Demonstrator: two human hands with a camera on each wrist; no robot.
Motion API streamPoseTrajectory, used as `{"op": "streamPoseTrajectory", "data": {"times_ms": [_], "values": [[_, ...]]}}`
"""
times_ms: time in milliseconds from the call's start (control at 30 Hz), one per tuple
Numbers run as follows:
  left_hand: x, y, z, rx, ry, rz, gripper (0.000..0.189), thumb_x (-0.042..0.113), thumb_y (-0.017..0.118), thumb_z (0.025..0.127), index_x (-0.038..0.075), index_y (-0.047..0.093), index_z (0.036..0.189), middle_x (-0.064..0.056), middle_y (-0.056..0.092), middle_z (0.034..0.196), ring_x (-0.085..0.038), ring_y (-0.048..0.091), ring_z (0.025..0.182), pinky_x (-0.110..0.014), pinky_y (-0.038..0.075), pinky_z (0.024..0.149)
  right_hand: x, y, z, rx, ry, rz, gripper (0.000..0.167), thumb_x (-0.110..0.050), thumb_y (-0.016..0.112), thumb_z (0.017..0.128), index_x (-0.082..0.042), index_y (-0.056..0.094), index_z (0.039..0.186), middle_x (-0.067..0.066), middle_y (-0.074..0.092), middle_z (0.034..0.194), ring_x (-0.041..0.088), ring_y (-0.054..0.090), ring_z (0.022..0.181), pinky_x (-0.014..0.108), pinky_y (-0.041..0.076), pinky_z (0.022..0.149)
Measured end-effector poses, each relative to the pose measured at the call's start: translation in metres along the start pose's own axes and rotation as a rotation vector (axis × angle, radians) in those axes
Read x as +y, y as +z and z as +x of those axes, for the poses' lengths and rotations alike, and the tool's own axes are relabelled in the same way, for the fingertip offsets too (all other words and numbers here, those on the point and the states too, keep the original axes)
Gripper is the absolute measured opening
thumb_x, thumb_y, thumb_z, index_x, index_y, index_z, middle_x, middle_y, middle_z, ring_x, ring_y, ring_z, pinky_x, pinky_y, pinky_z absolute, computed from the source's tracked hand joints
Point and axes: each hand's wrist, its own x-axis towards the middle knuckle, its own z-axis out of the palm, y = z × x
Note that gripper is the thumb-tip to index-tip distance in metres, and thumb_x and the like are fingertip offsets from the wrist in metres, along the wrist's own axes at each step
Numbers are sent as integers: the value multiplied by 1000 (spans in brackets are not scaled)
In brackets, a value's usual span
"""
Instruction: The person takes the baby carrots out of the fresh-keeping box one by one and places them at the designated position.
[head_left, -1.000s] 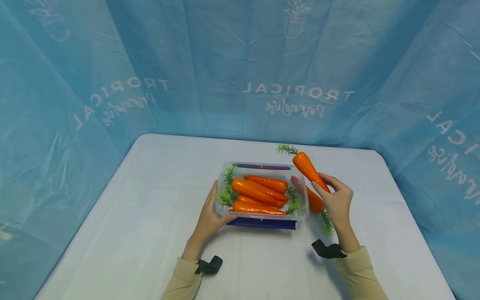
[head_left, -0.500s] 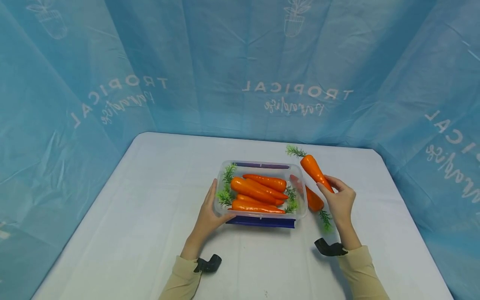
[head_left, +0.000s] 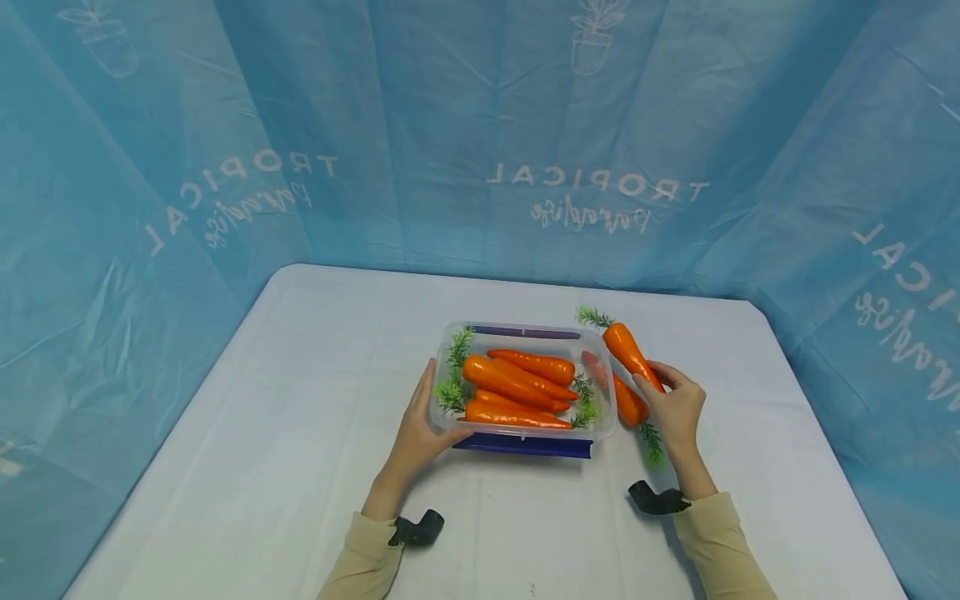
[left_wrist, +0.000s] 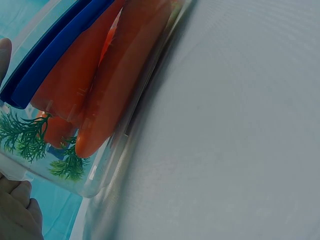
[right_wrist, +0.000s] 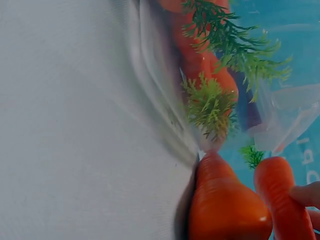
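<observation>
A: Start with the right hand (head_left: 678, 406). Doing what?

B: Pinching a glossy orange carrot with a feathery green top (head_left: 630, 354) near the tapered tip, thumb against fingers. Tilted, with greens pointing far and left, just beside the far right corner of a clear plastic box with dark-blue clips (head_left: 517, 342).

A: Touching the box or the white worktop (head_left: 315, 400)?

B: Cannot tell from here.

A: And the left hand (head_left: 412, 433)?

B: Clamped on the near left corner of the box, with thumb at the near rim and fingers along the left wall. Seems to be steadying it.

A: Judge the progress, then.

B: Looks well along. Count as done the several smooth orange carrots (head_left: 517, 385) lying inside the box, with greens towards both ends. Cannot give an exact number, because of the overlap.

A: And as left?

B: Reckon on two, as far as visible: the pinched one, and a second orange carrot (head_left: 631, 407) lying on the worktop just right of the box, with greens towards the near side.

A: Touching the wall?

B: Cannot tell.
</observation>
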Motion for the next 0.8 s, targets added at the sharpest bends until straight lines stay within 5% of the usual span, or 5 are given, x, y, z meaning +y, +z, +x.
{"op": "streamPoseTrajectory", "data": {"times_ms": [167, 400, 800], "values": [[6, -1, -1, -8, -21, 8, 114, 16, 82, 70, 14, 6, 155, -11, 10, 161, -36, 14, 148, -63, 17, 114, 5, 1, -2, -30, 23, -20, 29, -6, 75, 80, 7, 69, 105, 25, 70, 101, 33, 64, 92, -4, 41, 69], [40, -8, -5, -25, -20, -12, 109, 14, 80, 72, 3, 8, 153, -21, 12, 159, -41, 15, 146, -65, 19, 113, 14, 4, -3, -58, 54, -42, 30, -6, 75, 80, 8, 69, 106, 26, 70, 102, 34, 66, 92, -5, 39, 70], [43, -11, -4, -16, -18, 4, 108, 11, 79, 73, 5, 8, 154, -20, 13, 159, -40, 16, 146, -64, 19, 113, 19, 9, -3, -89, 58, -36, 27, -8, 75, 81, 8, 70, 102, 24, 71, 99, 32, 66, 89, -4, 41, 70]]}}
